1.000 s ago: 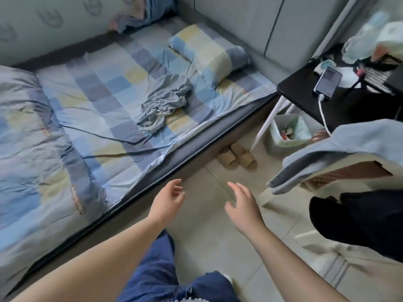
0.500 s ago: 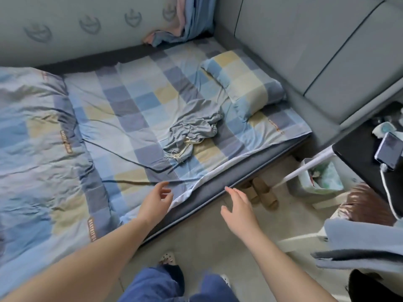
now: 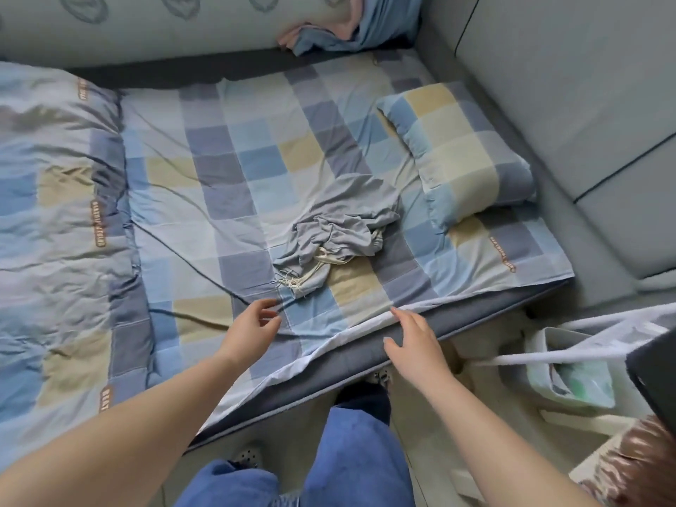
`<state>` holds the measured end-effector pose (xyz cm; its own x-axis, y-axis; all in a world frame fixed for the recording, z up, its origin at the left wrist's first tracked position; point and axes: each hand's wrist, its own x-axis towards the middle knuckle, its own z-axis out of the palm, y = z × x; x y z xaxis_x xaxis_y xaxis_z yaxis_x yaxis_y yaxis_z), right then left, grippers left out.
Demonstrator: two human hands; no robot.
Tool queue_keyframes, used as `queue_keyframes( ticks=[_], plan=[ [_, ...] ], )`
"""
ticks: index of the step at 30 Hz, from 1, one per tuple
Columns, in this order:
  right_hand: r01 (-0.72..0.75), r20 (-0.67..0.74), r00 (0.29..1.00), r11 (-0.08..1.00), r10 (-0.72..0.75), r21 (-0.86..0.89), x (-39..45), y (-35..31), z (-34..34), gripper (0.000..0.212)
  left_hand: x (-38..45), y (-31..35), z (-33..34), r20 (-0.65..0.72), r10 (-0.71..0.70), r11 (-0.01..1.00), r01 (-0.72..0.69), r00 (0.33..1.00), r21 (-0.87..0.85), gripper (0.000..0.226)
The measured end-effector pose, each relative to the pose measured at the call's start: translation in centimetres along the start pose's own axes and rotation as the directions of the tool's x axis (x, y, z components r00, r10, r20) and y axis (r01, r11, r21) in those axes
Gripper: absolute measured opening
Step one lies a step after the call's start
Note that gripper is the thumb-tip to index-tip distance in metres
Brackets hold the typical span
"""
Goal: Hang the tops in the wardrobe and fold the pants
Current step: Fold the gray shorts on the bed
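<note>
Reaching for the crumpled grey pants on the bed

Left hand (image 3: 252,329) hovers over the checked sheet (image 3: 226,148), fingers loosely spread, holding nothing; the grey pants (image 3: 340,225) lie bunched just beyond, beside the pillow (image 3: 457,155). Right hand (image 3: 413,342), spread, is at the mattress edge. Next, likely: grip the waistband, shake flat, fold.

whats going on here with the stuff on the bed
A person stands at the edge of the bed and reaches both hands toward a crumpled grey garment lying on the checked sheet, beside the pillow. The left hand and right hand are open and hold nothing; neither touches the garment yet. More clothes are bunched in the far corner.
</note>
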<state>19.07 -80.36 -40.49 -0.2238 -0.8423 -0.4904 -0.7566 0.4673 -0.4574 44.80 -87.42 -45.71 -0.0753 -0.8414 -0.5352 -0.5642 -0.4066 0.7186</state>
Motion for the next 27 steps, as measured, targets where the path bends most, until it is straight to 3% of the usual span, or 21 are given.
queue_keyframes(
  ticks=[5,8,14,17,20,23,27],
  plan=[
    [0.027,0.093,0.995,0.999,-0.023,-0.04,13.7,4.0,-5.1,0.056,8.9,3.6,5.3,-0.071,-0.137,0.991,0.137,0.988,-0.008,0.039],
    [0.036,0.145,0.989,0.999,-0.033,-0.021,22.4,6.4,-5.9,0.055,15.0,5.3,9.5,-0.055,-0.15,0.988,0.152,0.987,0.04,0.039],
    [-0.008,0.261,0.965,0.999,0.017,-0.034,39.5,11.9,-1.6,0.055,29.2,7.7,20.7,0.014,0.034,0.961,-0.037,0.999,0.273,0.038],
    [-0.052,0.317,0.947,0.999,0.054,-0.015,45.3,14.1,1.3,0.056,34.5,8.3,26.2,0.076,0.102,0.95,-0.119,0.992,0.288,0.038],
    [-0.079,0.335,0.941,0.993,0.047,0.082,49.0,16.0,3.8,0.054,38.3,7.9,30.3,0.039,0.088,0.971,-0.095,0.995,0.22,0.049],
    [-0.12,0.334,0.942,0.949,0.016,0.292,50.9,16.9,5.7,0.058,41.0,7.2,32.3,-0.073,0.074,0.975,-0.056,0.995,0.216,0.056],
    [-0.125,0.363,0.931,0.891,-0.047,0.436,52.4,16.8,7.7,0.066,43.8,5.5,33.3,-0.106,-0.055,0.974,0.077,0.993,0.211,0.065]
  ],
)
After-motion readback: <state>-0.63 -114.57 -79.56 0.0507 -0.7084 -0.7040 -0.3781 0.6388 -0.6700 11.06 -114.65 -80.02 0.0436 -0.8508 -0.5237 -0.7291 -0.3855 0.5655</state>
